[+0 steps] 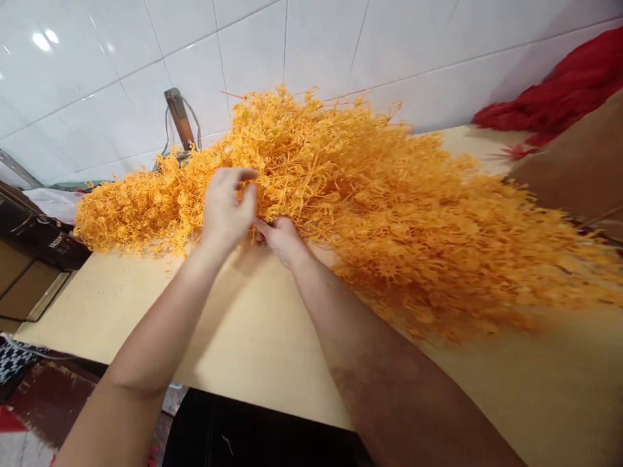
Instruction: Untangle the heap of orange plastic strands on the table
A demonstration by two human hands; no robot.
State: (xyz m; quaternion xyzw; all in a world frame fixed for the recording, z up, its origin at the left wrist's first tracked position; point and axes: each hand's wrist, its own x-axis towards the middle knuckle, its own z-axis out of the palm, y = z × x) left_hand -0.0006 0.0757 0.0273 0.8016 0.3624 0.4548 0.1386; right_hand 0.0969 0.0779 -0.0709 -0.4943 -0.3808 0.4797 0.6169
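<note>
A long heap of orange-yellow artificial sprigs (389, 207) lies across the pale wooden table (253, 324), from the left end to the right edge of the view. My left hand (228, 204) is against the front of the heap, thumb and fingers curved apart with a gap between them. Just right of it and slightly lower, my right hand (282, 239) is closed, its fingers pressed together at the stems near the heap's front edge. What it pinches is hidden among the sprigs.
Behind the heap stands a metal and wood tool (180, 120) against the tiled wall (321, 39). Red material (559, 91) and a brown cardboard piece (579, 162) are at the right. Boxes (29, 259) stand beyond the table's left end.
</note>
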